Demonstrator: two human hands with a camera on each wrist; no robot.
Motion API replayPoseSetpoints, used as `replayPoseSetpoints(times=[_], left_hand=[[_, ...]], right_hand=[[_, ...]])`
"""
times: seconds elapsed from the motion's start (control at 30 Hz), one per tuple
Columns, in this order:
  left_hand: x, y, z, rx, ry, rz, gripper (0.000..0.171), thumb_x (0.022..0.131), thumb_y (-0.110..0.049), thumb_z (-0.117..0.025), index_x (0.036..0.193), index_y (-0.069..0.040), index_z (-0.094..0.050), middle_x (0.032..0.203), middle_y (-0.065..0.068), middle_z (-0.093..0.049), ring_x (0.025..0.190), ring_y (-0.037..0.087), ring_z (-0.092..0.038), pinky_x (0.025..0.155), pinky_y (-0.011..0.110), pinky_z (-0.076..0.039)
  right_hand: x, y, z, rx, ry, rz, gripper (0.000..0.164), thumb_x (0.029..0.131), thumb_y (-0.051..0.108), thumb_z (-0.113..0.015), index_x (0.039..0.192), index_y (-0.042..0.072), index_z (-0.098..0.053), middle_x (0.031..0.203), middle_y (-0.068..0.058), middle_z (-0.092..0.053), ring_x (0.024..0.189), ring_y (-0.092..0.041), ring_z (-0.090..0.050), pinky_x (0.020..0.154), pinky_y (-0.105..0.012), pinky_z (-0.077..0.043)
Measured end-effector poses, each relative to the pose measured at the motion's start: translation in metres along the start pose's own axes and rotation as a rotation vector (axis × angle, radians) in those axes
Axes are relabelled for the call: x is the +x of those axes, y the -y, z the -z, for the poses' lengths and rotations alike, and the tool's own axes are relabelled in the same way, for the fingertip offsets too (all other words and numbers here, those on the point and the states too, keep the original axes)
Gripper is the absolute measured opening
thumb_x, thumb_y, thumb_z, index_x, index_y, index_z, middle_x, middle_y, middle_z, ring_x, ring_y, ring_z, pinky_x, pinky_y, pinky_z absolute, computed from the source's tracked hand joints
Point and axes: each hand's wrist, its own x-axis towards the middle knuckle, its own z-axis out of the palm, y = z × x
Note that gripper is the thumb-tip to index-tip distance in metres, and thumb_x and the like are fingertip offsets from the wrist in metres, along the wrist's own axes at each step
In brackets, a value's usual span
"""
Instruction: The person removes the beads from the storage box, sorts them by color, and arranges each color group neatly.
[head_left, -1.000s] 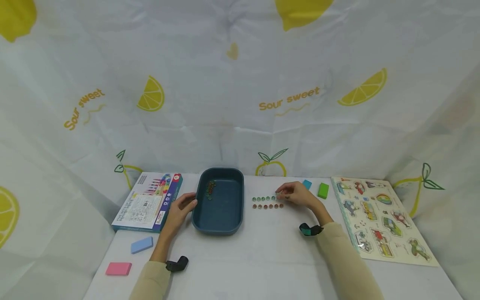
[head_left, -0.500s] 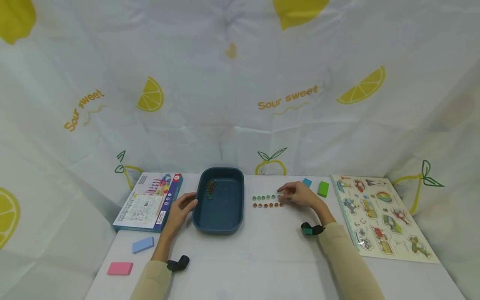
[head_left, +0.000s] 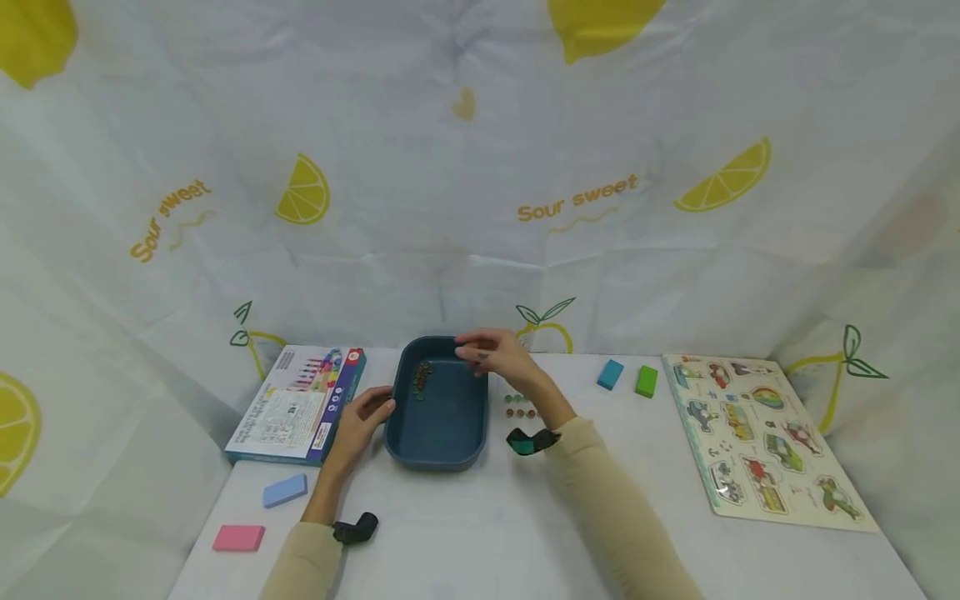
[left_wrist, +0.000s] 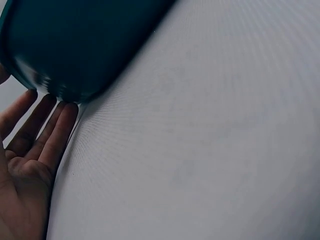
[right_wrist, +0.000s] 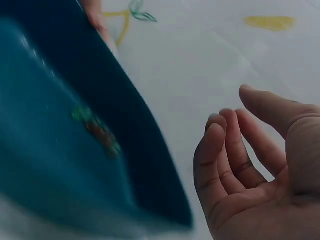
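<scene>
A dark blue rectangular tray (head_left: 442, 437) stands on the white table. My left hand (head_left: 360, 425) touches its left side, with the fingers against the outer wall in the left wrist view. Small green and brown glass marbles (head_left: 422, 379) lie bunched on the tray's floor toward the back left. Over the tray's back right rim is my right hand (head_left: 498, 354); its fingers are loosely bent with nothing between them in the right wrist view. On the table right of the tray lie a green row (head_left: 514, 398) and a brown row (head_left: 520, 413) of marbles, partly hidden by the right forearm.
A printed box (head_left: 296, 404) lies left of the tray. Light blue (head_left: 285, 490) and pink blocks (head_left: 238, 537) sit nearer on the left. Blue (head_left: 611, 374) and green blocks (head_left: 646, 381) lie at the back right, beside a picture puzzle board (head_left: 765, 442). A lemon-print curtain (head_left: 442, 275) hangs behind.
My right hand has left the right end of the marble rows and moved left, over the tray's rim. A marble it held at the green row was let go there. My left hand stays put.
</scene>
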Motion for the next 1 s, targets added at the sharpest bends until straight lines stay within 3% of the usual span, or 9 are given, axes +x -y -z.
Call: replayPoseSetpoints(times=[0.1,0.17,0.27,0.4,0.67,1.0], left_hand=[[0.0,0.0,0.001,0.0,-0.006,-0.001,0.044,0.107,-0.031,-0.065,0.144,-0.009,-0.062,0.147,0.016,-0.065,0.125,0.005,-0.065,0.102,0.014,-0.053],[0.001,0.0,0.001,0.0,-0.005,-0.007,0.043,0.107,-0.031,-0.065,0.144,-0.009,-0.062,0.147,0.016,-0.065,0.127,0.007,-0.065,0.102,0.013,-0.053],[0.002,0.002,0.001,-0.001,0.001,-0.005,0.044,0.107,-0.031,-0.064,0.144,-0.009,-0.061,0.148,0.016,-0.064,0.125,0.001,-0.065,0.102,0.012,-0.052],[0.002,0.003,0.0,-0.007,0.006,0.002,0.044,0.107,-0.033,-0.065,0.144,-0.009,-0.062,0.147,0.016,-0.065,0.118,-0.009,-0.063,0.101,0.013,-0.053],[0.0,0.0,0.002,-0.008,0.016,-0.014,0.043,0.108,-0.031,-0.063,0.144,-0.009,-0.062,0.148,0.017,-0.064,0.122,-0.005,-0.063,0.102,0.012,-0.052],[0.001,0.002,0.001,-0.01,0.013,-0.008,0.043,0.107,-0.032,-0.064,0.144,-0.01,-0.062,0.148,0.016,-0.065,0.121,-0.005,-0.063,0.101,0.013,-0.052]], right_hand=[[0.023,-0.001,-0.034,-0.032,0.033,-0.002,0.041,0.101,0.02,-0.073,0.137,0.001,-0.067,0.122,-0.021,-0.076,0.11,-0.05,-0.069,0.086,-0.047,-0.065],[0.034,-0.006,-0.05,-0.088,0.041,-0.016,0.036,0.099,0.019,-0.075,0.132,0.003,-0.071,0.119,-0.021,-0.078,0.108,-0.048,-0.072,0.084,-0.047,-0.066],[0.044,-0.019,-0.065,-0.19,0.067,-0.047,0.03,0.096,0.016,-0.079,0.123,0.003,-0.076,0.108,-0.019,-0.08,0.085,-0.031,-0.076,0.073,-0.038,-0.065],[0.047,-0.032,-0.072,-0.295,0.115,-0.089,0.025,0.091,0.014,-0.084,0.113,0.003,-0.079,0.094,-0.013,-0.081,0.065,-0.008,-0.066,0.06,-0.024,-0.059],[0.046,-0.034,-0.078,-0.444,0.129,-0.133,0.019,0.085,0.011,-0.089,0.101,0.005,-0.08,0.072,-0.001,-0.071,0.054,-0.008,-0.058,0.051,-0.02,-0.05],[0.045,-0.036,-0.08,-0.463,0.131,-0.135,0.016,0.086,0.009,-0.087,0.099,0.004,-0.08,0.078,-0.007,-0.076,0.056,-0.008,-0.059,0.05,-0.019,-0.049]])
